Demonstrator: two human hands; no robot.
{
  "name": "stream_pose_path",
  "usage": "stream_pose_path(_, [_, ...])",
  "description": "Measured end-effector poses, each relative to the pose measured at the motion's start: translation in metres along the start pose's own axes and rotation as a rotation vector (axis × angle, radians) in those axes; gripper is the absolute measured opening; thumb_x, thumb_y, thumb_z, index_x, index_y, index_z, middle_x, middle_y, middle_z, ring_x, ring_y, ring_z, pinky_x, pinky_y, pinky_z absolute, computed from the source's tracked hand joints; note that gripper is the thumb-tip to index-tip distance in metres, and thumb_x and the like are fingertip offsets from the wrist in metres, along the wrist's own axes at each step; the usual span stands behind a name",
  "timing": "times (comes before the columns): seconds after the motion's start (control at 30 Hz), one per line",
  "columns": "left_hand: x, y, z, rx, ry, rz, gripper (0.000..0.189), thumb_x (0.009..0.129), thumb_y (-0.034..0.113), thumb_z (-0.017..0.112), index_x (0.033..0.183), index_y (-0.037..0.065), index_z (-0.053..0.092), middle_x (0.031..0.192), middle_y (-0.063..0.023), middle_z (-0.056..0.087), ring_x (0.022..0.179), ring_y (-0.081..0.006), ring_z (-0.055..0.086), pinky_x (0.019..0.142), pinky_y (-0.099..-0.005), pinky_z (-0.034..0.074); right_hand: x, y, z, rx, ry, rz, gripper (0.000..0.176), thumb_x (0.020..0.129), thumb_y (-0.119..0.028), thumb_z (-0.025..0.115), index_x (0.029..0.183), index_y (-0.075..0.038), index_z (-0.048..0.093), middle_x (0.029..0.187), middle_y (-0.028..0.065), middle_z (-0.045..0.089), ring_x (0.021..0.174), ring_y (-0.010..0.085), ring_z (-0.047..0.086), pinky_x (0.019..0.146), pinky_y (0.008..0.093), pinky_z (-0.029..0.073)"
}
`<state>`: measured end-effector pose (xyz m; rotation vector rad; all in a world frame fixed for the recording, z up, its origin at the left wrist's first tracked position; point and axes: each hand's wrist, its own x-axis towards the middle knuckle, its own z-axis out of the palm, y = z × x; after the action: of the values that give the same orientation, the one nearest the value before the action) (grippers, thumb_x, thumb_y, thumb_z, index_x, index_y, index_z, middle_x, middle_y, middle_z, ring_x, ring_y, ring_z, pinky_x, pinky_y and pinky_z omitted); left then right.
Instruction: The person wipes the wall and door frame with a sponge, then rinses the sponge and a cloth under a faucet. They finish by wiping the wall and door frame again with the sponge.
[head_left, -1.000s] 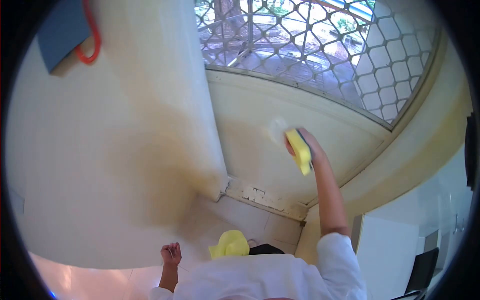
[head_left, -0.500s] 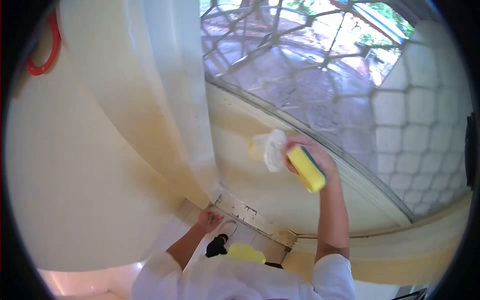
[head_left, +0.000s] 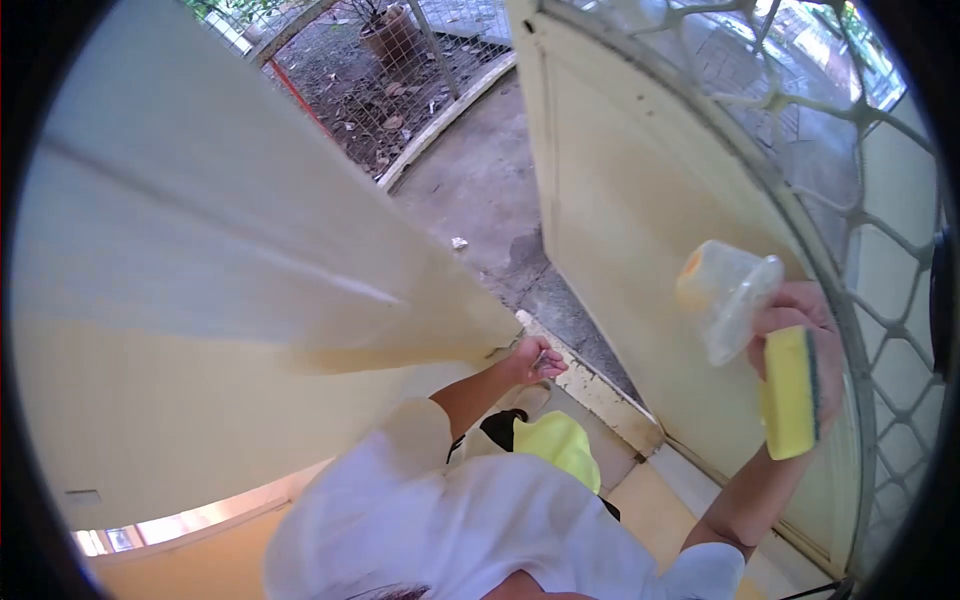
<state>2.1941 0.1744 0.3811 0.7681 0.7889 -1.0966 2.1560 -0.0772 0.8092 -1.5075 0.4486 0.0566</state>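
My right hand [head_left: 806,308] is closed around a yellow sponge [head_left: 788,392] with a dark green scouring side. The same hand also holds a clear, cloudy plastic cup [head_left: 722,295] with an orange patch at its end. Both are in front of a cream door [head_left: 640,180], near its grille panel; whether the hand touches the door cannot be made out. Low by the door sill, my left hand [head_left: 540,361] hangs with loosely curled fingers and nothing visible in it. A bright yellow cloth [head_left: 558,448] is at my waist.
A pale wall or door panel [head_left: 230,260] stands on my left. Past the gap are concrete ground [head_left: 470,170], a wire fence [head_left: 432,50] and a potted plant [head_left: 392,42]. A worn raised sill [head_left: 590,390] crosses the doorway near my foot.
The door has swung outward, opening a gap to the ground outside. My right hand, with sponge and cup, appears farther right; my view has turned and my left hand appears nearer the sill.
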Motion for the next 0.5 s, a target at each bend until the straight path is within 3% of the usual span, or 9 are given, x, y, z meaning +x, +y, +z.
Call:
stream_pose_path(0.03, [0.010,0.002,-0.004,0.021,-0.020,-0.031,0.032,0.078,0.020,0.038,0.072,-0.006,0.055,0.073,-0.0207,0.061,0.068,-0.0282,0.063,0.061,-0.0364,0.056,0.009,0.005,-0.002,0.027,0.128,-0.068,0.004,0.070,-0.003,0.054,0.074,-0.001,0.055,0.057,0.0061,0.049,0.036,0.0101,0.040,0.033,0.0201,0.028])
stream_pose_path(0.13, [0.040,0.000,-0.014,0.026,-0.002,-0.074,0.035,0.079,0.022,0.036,0.075,-0.006,0.056,0.073,-0.0204,0.061,0.069,-0.0285,0.064,0.062,-0.0366,0.056,0.034,0.005,-0.017,0.041,0.182,-0.084,0.007,0.070,-0.001,0.055,0.076,-0.004,0.053,0.067,0.0054,0.050,0.042,0.0088,0.040,0.037,0.0184,0.027])
stream_pose_path(0.2, [0.048,-0.001,-0.010,0.085,0.043,-0.104,0.034,0.079,0.022,0.036,0.076,-0.006,0.056,0.073,-0.0201,0.061,0.069,-0.0288,0.064,0.063,-0.0376,0.056,0.051,0.021,-0.040,-0.304,0.214,-0.374,0.009,0.071,0.000,0.053,0.078,-0.005,0.053,0.077,0.0049,0.050,0.046,0.0076,0.041,0.040,0.0173,0.027])
stream_pose_path(0.27, [0.059,-0.009,-0.012,0.053,0.008,-0.090,0.033,0.079,0.022,0.037,0.076,-0.005,0.056,0.072,-0.0194,0.061,0.069,-0.0283,0.064,0.064,-0.0376,0.055,0.060,0.034,-0.061,-0.406,0.216,-0.526,0.010,0.074,-0.001,0.050,0.081,-0.006,0.054,0.083,0.0046,0.050,0.048,0.0070,0.040,0.042,0.0158,0.027])
stream_pose_path(0.3, [0.068,-0.009,0.009,0.084,0.026,-0.090,0.033,0.079,0.022,0.037,0.078,-0.006,0.056,0.073,-0.0189,0.061,0.069,-0.0284,0.063,0.066,-0.0379,0.054,0.075,0.035,-0.086,-0.370,0.180,-0.501,0.011,0.076,-0.001,0.048,0.082,-0.007,0.055,0.086,0.0044,0.050,0.049,0.0066,0.040,0.043,0.0151,0.027])
stream_pose_path(0.4, [0.097,0.016,0.045,0.224,-0.039,-0.095,0.034,0.079,0.022,0.038,0.079,-0.008,0.055,0.073,-0.0203,0.060,0.069,-0.0309,0.062,0.068,-0.0394,0.053,0.090,0.015,-0.086,0.039,0.031,-0.270,0.016,0.076,-0.009,0.049,0.088,0.000,0.052,0.070,0.0047,0.052,0.038,0.0090,0.039,0.035,0.0155,0.028])
stream_pose_path(0.47, [0.136,0.072,0.050,0.475,-0.259,-0.258,0.032,0.078,0.021,0.039,0.079,-0.007,0.055,0.074,-0.0233,0.059,0.067,-0.0334,0.061,0.066,-0.0432,0.053,0.085,0.003,-0.074,-0.014,0.038,-0.228,0.013,0.072,-0.009,0.053,0.079,0.001,0.053,0.063,0.0055,0.051,0.036,0.0099,0.039,0.034,0.0181,0.027])
stream_pose_path(0.5, [0.146,0.101,0.052,0.815,-0.095,-0.032,0.029,0.078,0.021,0.042,0.083,-0.003,0.058,0.079,-0.0245,0.060,0.071,-0.0355,0.062,0.067,-0.0451,0.051,0.082,-0.002,-0.067,-0.040,0.039,-0.217,0.012,0.070,-0.009,0.055,0.075,0.002,0.054,0.059,0.0058,0.050,0.035,0.0104,0.039,0.033,0.0194,0.027])
